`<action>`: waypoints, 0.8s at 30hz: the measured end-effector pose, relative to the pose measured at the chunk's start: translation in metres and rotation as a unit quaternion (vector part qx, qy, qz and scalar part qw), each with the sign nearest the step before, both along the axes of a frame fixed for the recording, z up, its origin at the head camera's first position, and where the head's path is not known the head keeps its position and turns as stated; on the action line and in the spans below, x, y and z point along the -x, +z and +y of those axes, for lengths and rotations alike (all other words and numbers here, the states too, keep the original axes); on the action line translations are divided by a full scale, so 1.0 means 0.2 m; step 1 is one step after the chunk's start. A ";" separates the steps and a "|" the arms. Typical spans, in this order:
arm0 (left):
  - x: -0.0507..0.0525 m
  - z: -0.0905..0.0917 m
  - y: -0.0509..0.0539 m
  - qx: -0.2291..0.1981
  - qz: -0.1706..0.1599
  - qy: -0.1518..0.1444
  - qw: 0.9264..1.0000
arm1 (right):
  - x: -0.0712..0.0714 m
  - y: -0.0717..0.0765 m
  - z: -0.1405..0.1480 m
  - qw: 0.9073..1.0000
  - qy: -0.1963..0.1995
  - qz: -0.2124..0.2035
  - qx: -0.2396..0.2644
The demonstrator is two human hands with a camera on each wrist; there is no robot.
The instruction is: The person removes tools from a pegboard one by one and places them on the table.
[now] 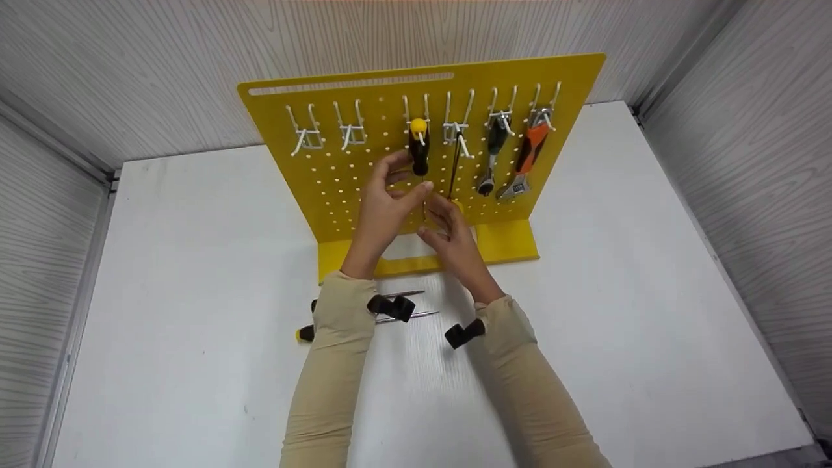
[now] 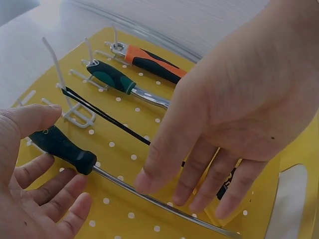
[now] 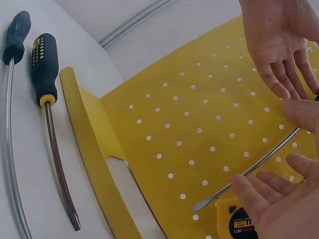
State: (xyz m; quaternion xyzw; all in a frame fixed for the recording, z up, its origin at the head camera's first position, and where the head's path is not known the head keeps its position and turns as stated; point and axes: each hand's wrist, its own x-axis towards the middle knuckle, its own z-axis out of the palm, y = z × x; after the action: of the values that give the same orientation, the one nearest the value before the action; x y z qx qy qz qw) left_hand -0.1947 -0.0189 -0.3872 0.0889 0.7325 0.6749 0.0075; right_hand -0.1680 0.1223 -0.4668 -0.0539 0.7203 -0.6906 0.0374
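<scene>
The yellow-capped screwdriver hangs on the pegboard. At 7 o'clock from its handle, the left hand has loosely spread fingers gripping nothing; at 5 o'clock, the right hand is likewise relaxed and ungripping. 2 other screwdrivers lie on the worktop around 7 o'clock.

Tape meas., R-wrist view: red "deli" + Chinese chars on blk disc; other print there too sm. to read. Screwdriver handle, L-wrist view: sm. light mark, illeg. Elsewhere nil legible
</scene>
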 end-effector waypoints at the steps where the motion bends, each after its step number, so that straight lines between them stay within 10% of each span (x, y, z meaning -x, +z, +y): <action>1: 0.00 0.00 0.00 0.000 0.000 0.001 1.000 | 0.00 0.00 0.00 1.000 0.002 0.004 0.003; 24: 0.02 0.00 -0.04 -0.029 -0.003 -0.001 1.000 | -0.01 -0.02 -0.03 0.999 -0.006 -0.040 -0.015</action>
State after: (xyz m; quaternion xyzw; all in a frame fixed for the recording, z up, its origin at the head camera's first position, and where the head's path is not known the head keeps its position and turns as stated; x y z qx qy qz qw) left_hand -0.1996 -0.0180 -0.3948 0.0872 0.7123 0.6964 0.0078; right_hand -0.1668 0.1162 -0.4715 -0.0213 0.7287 -0.6815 0.0632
